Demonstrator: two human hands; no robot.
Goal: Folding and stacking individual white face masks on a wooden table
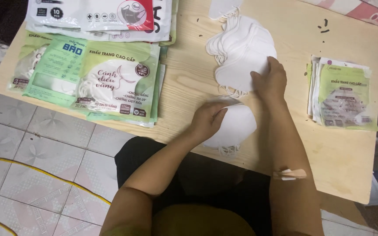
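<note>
Pressing a small stack of white masks flat near the bench edge, the left hand is resting with fingers spread, gripping nothing. The right hand is touching the fanned mask pile, fingers loosely curled; that pile could be sliding apart, snagging ear loops.

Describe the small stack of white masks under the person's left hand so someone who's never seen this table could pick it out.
Start at the light wooden table and find its near edge, just in front of the person's lap. There, the left hand rests on a small stack of white masks, ear loops spilling toward the edge. Unlike the longer fanned row of masks under the right hand, it is a compact, rounded pile nearest the person.
</note>
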